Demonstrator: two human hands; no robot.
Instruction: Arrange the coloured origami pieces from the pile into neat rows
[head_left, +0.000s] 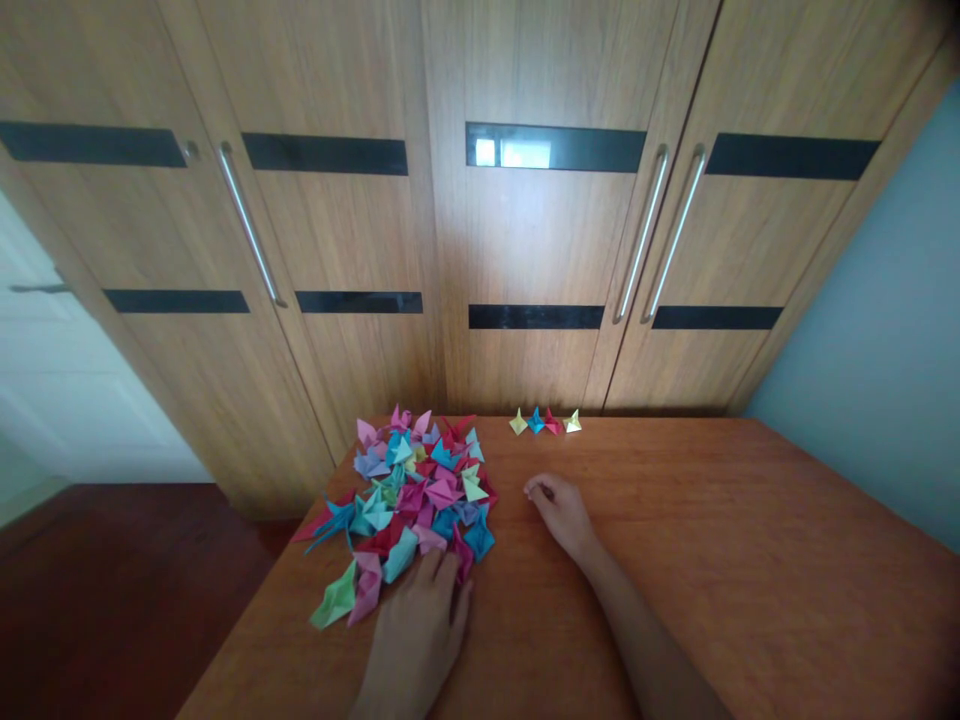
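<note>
A heap of folded paper cranes (420, 490) in pink, red, blue, green and purple lies on the left part of the table. My left hand (420, 620) rests at the heap's near edge, palm down, fingers stretched out and thumb apart. Its fingertips reach a pale pink crane (430, 538), beside a magenta crane (462, 553). To the right of the heap, my right hand (561, 512) lies on the table with its fingers curled in; no object shows in them. Beyond it stand several small cranes in a row, among them a blue crane (535, 420) and a red crane (553, 422).
The brown wooden table (735, 560) reaches back to a wooden wardrobe (525, 250) with metal handles. A pale wall (862, 370) borders the right side. At the left are a white door (60, 400) and a dark red floor (112, 590).
</note>
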